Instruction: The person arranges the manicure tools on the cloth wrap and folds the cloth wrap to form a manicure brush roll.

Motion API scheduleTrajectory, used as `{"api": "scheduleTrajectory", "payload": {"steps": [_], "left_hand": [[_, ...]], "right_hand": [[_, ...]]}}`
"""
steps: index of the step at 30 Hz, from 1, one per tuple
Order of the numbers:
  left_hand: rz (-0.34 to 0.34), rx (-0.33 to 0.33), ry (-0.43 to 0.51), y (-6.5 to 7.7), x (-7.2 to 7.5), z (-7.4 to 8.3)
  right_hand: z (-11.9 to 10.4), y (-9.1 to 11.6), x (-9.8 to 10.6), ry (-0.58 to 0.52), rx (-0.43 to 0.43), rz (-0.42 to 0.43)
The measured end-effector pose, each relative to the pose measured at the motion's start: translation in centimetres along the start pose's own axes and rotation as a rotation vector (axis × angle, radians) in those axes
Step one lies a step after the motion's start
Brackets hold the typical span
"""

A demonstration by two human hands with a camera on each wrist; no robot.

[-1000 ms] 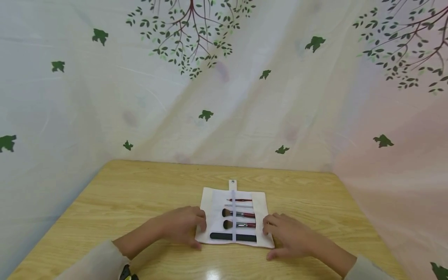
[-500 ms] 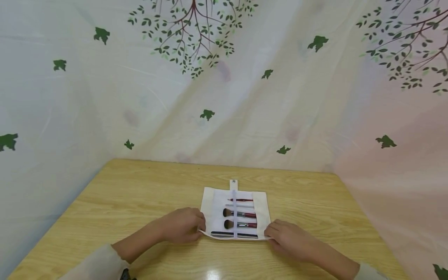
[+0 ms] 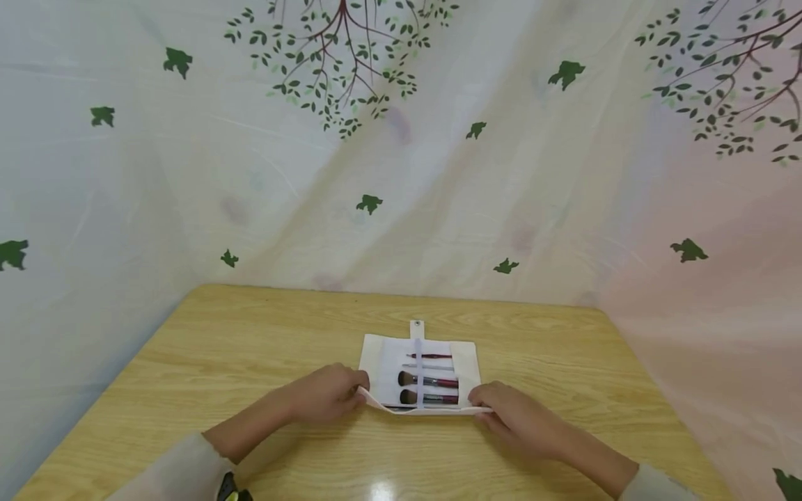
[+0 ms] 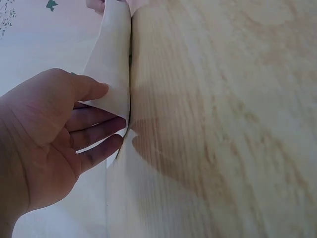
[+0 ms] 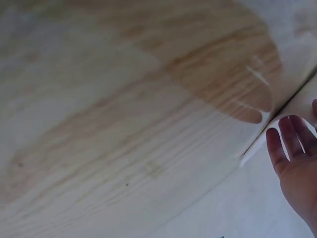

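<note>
A white fabric brush roll (image 3: 465,365) lies unrolled on the table, its near edge raised and curling over. Inside it, two soft-headed makeup brushes (image 3: 409,379), a thin red-handled tool (image 3: 432,356) and a slim pale one sit under a clear strap (image 3: 419,369). My left hand (image 3: 328,394) pinches the near left corner; in the left wrist view the thumb lies over the raised flap (image 4: 111,59), with fingers behind it. My right hand (image 3: 520,421) grips the near right corner, partly cut off in the right wrist view. A black bar nearest me is mostly hidden by the fold.
A snap tab (image 3: 416,327) sticks out from the roll's far edge. The wooden table (image 3: 282,320) reaches back to a pale curtain (image 3: 301,209) printed with leaves and birds, which also hangs along both sides.
Both hands have taken hold of the roll's near corners and lifted that edge up and away from me. The fold now covers most of the black bar.
</note>
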State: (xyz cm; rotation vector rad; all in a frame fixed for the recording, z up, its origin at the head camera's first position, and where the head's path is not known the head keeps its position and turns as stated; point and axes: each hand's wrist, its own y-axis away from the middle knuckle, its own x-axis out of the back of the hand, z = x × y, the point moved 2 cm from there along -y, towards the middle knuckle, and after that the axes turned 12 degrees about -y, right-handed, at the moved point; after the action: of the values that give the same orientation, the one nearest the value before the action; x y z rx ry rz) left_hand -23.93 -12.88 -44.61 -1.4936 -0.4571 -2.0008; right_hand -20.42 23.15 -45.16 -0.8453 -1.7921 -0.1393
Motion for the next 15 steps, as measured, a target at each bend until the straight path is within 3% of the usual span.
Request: {"api": "scheduleTrajectory", "payload": {"steps": [5,9,15], "left_hand": [[0.011,0.119,0.183,0.0,0.1,-1.0],[0.02,0.254,0.311,-0.2,0.2,-1.5],[0.045,0.402,0.472,-0.8,0.4,-1.6]], "right_hand": [[1.2,-0.7,0.3,-0.289,-0.153,-0.012],[2.4,-1.3,0.6,-0.49,-0.272,-0.009],[3.6,-2.0,0.7,-0.569,-0.334,0.056]]}}
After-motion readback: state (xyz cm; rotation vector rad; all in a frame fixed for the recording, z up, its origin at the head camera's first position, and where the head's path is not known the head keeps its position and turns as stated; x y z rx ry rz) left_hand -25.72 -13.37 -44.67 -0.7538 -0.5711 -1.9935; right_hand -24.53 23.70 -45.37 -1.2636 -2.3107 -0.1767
